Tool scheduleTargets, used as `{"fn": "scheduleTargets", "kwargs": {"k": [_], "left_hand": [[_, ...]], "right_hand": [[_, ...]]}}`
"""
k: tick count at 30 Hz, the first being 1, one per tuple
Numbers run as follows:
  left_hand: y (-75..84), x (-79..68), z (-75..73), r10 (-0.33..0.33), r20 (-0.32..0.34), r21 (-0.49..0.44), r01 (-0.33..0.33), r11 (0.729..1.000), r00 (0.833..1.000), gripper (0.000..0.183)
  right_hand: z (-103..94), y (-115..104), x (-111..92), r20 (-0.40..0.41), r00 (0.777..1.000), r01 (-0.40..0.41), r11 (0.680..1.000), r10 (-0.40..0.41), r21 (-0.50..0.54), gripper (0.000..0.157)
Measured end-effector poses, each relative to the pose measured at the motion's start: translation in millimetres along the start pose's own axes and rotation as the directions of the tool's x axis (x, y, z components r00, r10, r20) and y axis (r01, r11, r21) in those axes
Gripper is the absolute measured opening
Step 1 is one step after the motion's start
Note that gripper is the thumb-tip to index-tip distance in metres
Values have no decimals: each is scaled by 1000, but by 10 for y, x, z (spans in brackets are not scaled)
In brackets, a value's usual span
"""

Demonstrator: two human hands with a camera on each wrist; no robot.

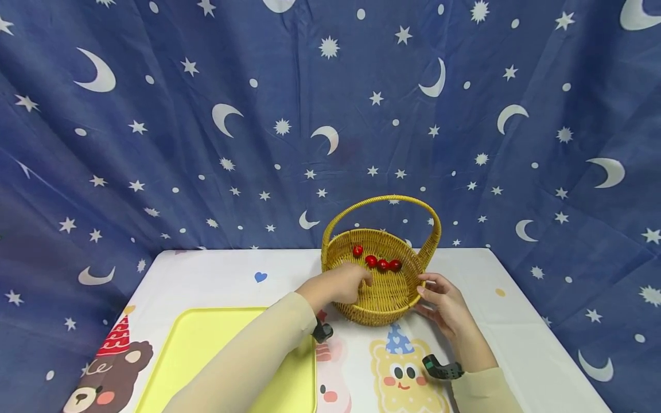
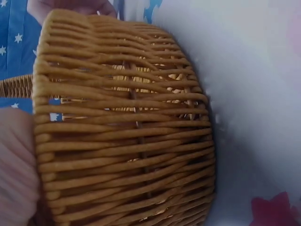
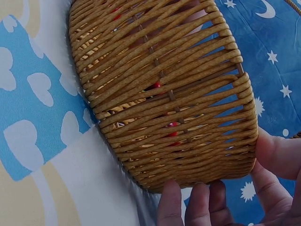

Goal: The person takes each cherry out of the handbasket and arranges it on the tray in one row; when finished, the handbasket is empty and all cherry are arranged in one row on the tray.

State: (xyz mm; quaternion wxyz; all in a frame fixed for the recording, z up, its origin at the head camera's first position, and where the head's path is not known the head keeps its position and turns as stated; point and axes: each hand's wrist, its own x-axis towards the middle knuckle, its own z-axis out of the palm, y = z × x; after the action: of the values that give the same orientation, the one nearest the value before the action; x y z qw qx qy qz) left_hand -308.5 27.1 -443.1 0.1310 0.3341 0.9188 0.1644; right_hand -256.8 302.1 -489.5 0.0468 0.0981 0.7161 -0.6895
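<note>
A round wicker basket [image 1: 379,312] with a tall arched handle stands at the far side of the table. Several small, glossy red fruits that look like cherries [image 1: 383,265] lie inside it, toward the back. My left hand [image 1: 343,282] reaches over the front left rim with bent fingers pointing down into the basket; whether they hold anything I cannot tell. In the left wrist view, part of that hand [image 2: 16,165] shows at the rim. My right hand [image 1: 444,301] grips the right side of the basket, thumb at the rim and fingers [image 3: 197,205] against the outer wall.
A yellow tray [image 1: 206,327] lies at the front left, partly covered by my left sleeve [image 1: 248,355]. The white tablecloth [image 1: 521,332] carries printed cartoon figures. Behind the table hangs a blue curtain [image 1: 289,86] with moons and stars, close behind the basket.
</note>
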Motion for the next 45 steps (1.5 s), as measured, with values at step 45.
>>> {"fn": "scheduleTargets", "kwargs": {"k": [45], "left_hand": [[98, -798, -236, -144, -372, -526, -80, 847, 917, 31]], "right_hand": [[35, -68, -33, -1, 1000, -19, 999, 19, 27, 33]]}}
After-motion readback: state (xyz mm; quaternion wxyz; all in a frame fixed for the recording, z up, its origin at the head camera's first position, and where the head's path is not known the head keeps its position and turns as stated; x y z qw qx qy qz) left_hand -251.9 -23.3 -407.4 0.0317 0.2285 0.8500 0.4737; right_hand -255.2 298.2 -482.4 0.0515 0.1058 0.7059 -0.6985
